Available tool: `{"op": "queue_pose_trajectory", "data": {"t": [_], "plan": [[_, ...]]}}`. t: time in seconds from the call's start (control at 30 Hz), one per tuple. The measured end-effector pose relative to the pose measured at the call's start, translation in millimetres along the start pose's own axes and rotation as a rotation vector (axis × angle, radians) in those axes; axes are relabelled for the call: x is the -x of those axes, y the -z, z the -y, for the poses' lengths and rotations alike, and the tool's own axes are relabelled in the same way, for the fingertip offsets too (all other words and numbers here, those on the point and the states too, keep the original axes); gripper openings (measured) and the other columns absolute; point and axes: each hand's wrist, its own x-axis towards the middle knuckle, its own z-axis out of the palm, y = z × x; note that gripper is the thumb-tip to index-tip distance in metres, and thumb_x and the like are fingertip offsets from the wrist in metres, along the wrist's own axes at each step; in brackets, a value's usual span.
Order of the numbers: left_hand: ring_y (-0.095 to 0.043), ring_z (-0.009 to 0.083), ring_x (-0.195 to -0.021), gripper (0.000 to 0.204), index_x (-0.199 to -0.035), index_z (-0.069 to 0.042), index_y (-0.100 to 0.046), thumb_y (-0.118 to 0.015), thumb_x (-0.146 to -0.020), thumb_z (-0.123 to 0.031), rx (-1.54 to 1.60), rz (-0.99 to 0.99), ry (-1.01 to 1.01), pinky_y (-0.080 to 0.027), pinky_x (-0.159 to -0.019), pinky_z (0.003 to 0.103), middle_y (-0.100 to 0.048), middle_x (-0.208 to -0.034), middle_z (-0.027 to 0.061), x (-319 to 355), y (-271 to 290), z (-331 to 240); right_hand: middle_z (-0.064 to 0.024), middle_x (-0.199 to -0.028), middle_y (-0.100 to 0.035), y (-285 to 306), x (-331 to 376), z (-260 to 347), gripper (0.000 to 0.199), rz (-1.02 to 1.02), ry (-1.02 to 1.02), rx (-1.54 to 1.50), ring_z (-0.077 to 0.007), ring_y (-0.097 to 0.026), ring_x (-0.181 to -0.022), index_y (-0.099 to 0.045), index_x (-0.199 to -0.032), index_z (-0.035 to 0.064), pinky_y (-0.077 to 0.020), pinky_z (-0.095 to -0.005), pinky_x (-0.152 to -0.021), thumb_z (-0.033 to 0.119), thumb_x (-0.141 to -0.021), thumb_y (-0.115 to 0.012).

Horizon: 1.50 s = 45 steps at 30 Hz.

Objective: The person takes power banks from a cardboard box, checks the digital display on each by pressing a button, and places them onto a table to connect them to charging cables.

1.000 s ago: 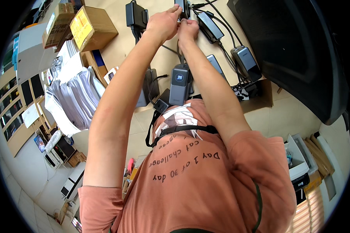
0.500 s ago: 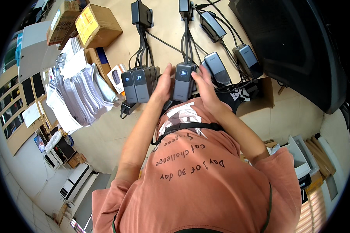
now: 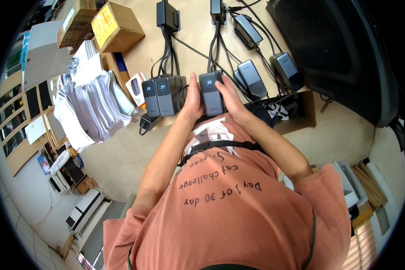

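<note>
A grey power bank with a lit display stands upright at the table's near edge, cables rising behind its top. My right hand grips its right side, thumb over the upper front edge. Flat and straight-fingered, my left hand lies along its left side; whether it presses on the bank I cannot tell. Just left of that hand stand more grey power banks in a tight row, two showing lit displays. Cables run from them to a black charger block; those of the middle bank reach another block.
Two more power banks, one lying and one farther right, sit among tangled cables. A black monitor fills the right. Cardboard boxes and paper stacks stand at left. An open carton is below the table edge.
My right hand has moved slightly left, and its thumb now lies over the front of the middle power bank. That bank has shifted a little. My left hand remains beside it.
</note>
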Motion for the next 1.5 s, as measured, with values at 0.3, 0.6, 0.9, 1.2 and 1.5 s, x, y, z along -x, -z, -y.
{"op": "queue_pose_trajectory", "data": {"t": [0.3, 0.6, 0.9, 1.2, 1.5], "plan": [[-0.065, 0.0250, -0.104, 0.065, -0.122, -0.012, -0.062, -0.018, -0.104, -0.056, 0.014, 0.003, 0.074, -0.054, -0.093, 0.042, -0.067, -0.112, 0.0097, -17, -4, 14, -0.0091, -0.118, -0.059, 3, 9, 18, 0.049, 0.183, -0.328, -0.447, -0.0177, -0.058, -0.109, -0.050, -0.128, 0.0076, -0.0471, -0.0331, -0.096, 0.042, -0.108, -0.023], [-0.065, 0.0195, -0.103, 0.050, -0.123, -0.006, -0.062, -0.035, -0.106, -0.043, -0.274, -0.089, -0.305, -0.050, -0.095, 0.036, -0.067, -0.112, 0.0076, 20, 22, 19, -0.0173, -0.132, -0.050, 12, 15, 17, 0.048, -0.068, 0.169, 0.012, -0.0292, -0.046, -0.124, -0.047, -0.135, -0.0005, -0.0331, -0.0394, -0.109, 0.034, -0.102, -0.047], [-0.064, 0.0214, -0.095, 0.051, -0.119, -0.001, -0.060, -0.082, -0.078, -0.021, -1.134, -0.534, -0.716, -0.052, -0.080, 0.034, -0.065, -0.094, 0.0099, 101, 92, 69, -0.0110, -0.112, -0.057, 27, 21, 94, 0.029, -0.023, 0.568, 0.158, -0.0212, -0.059, -0.097, -0.060, -0.114, 0.0016, -0.0477, -0.0313, -0.083, 0.004, -0.086, -0.063], [-0.069, 0.0323, -0.086, 0.050, -0.114, -0.004, -0.064, -0.084, -0.071, -0.022, -1.158, -0.502, -0.634, -0.053, -0.079, 0.037, -0.072, -0.096, 0.0167, 67, 79, 62, -0.0083, -0.106, -0.060, 39, 20, 81, 0.022, -0.028, 0.362, -0.127, -0.0112, -0.057, -0.093, -0.058, -0.114, -0.0022, -0.0501, -0.0254, -0.081, 0.004, -0.094, -0.058], [-0.067, 0.0157, -0.089, 0.046, -0.111, 0.003, -0.063, -0.079, -0.077, -0.023, -0.650, -0.261, -0.806, -0.053, -0.082, 0.029, -0.070, -0.096, 0.0090, 153, 47, 5, -0.0071, -0.108, -0.058, 89, 56, 80, 0.027, 0.319, 0.200, -0.104, -0.0127, -0.060, -0.090, -0.057, -0.118, 0.0001, -0.0476, -0.0270, -0.088, 0.012, -0.094, -0.059]]}}
